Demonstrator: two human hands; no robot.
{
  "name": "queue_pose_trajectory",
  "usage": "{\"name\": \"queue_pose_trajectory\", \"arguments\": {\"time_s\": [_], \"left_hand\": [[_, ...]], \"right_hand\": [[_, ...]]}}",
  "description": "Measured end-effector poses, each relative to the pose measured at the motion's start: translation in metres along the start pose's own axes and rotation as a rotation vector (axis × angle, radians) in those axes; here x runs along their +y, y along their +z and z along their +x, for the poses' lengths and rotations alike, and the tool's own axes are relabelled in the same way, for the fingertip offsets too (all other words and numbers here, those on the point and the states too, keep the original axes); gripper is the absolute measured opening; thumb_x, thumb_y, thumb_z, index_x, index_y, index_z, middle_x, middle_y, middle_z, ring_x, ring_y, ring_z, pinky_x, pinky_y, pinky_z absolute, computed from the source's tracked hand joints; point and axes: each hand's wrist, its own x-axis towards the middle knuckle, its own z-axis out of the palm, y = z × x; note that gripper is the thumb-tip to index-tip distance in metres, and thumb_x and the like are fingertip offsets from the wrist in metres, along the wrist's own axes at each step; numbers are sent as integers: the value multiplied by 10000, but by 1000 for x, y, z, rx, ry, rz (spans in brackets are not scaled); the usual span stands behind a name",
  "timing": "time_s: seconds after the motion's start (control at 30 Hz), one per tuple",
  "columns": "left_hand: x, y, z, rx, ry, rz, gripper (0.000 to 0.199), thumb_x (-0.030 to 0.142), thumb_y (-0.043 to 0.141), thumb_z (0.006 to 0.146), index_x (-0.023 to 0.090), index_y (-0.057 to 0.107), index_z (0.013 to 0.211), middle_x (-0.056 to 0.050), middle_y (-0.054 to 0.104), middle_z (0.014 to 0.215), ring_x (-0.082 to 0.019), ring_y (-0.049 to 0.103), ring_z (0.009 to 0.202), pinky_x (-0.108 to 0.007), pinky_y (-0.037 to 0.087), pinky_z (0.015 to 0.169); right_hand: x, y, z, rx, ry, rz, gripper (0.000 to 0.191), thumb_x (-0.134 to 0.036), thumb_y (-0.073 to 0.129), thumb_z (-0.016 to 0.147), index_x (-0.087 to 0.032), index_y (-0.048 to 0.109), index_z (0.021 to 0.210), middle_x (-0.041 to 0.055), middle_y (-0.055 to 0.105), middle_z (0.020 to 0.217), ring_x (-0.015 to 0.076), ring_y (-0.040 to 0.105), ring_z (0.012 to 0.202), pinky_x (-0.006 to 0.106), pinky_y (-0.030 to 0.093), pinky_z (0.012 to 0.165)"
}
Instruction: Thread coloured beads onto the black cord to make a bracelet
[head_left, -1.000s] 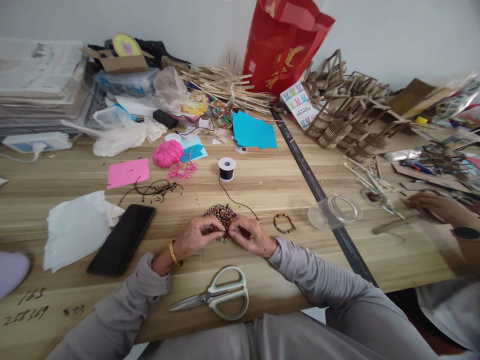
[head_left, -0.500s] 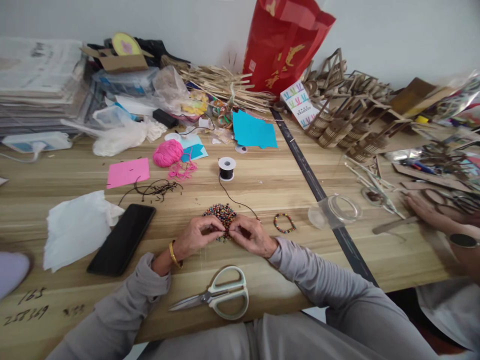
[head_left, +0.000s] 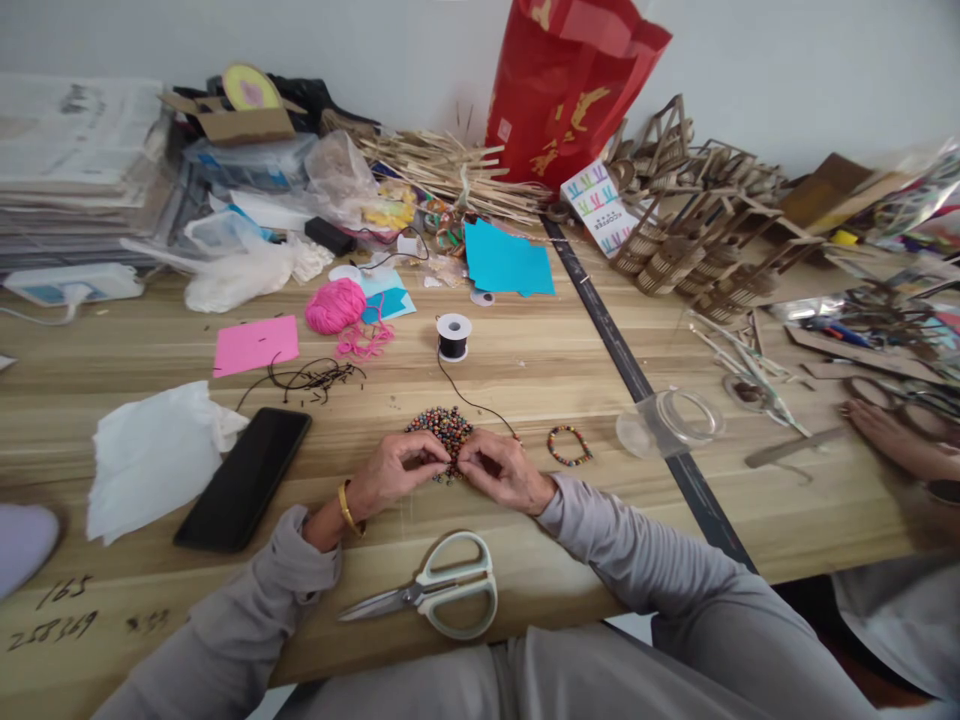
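Observation:
Small multicoloured beads (head_left: 441,425) lie heaped on the table, partly behind my hands. My left hand (head_left: 394,472) pinches thumb and forefinger together at the heap's near edge; what sits between the tips is too small to make out. Almost touching those fingertips, my right hand (head_left: 504,470) is closed in a pinch too. A thin black cord (head_left: 474,402) runs from a white spool (head_left: 453,337) to my right hand, where a few beads show by the knuckles. To the right lies a beaded bracelet (head_left: 569,446). Scissors (head_left: 431,590) with pale handles rest in front of me.
A black phone (head_left: 244,480) and white tissue (head_left: 154,460) lie at left, pink yarn (head_left: 335,305) behind. Clear plastic rings (head_left: 686,418) lie over a dark strip. Small woven baskets (head_left: 675,260) and a red bag (head_left: 570,90) stand at the back. Another person's hand (head_left: 896,440) is at far right.
My hands, the beads and the cord look the same. At far right, the other person's hand has shifted a little further right, toward the dark scissors.

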Motion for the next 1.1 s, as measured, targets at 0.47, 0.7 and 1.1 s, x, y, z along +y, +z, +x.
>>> {"name": "queue_pose_trajectory", "arguments": {"time_s": [0.47,0.7,1.1], "left_hand": [[1,1,0,-11,-14,-9,81,170,648,768,114,683,812,-68,703,793,-143,647,719,-238,522,679],[-1,1,-1,6,-36,-19,94,198,660,766,114,681,802,-69,703,796,-143,647,722,-238,520,677],[2,0,0,24,-41,-8,73,180,658,756,117,684,784,-67,707,790,-146,649,725,-236,514,680]], "right_hand": [[0,-1,0,-16,-11,-4,136,-252,504,906,-158,559,823,32,543,706,117,474,600,229,376,544],[0,-1,0,-5,-4,3,122,-238,515,896,-155,567,823,31,543,704,117,479,604,230,382,549],[-1,0,1,11,4,-26,134,-249,508,896,-159,561,812,31,544,690,124,484,596,235,385,547]]}}
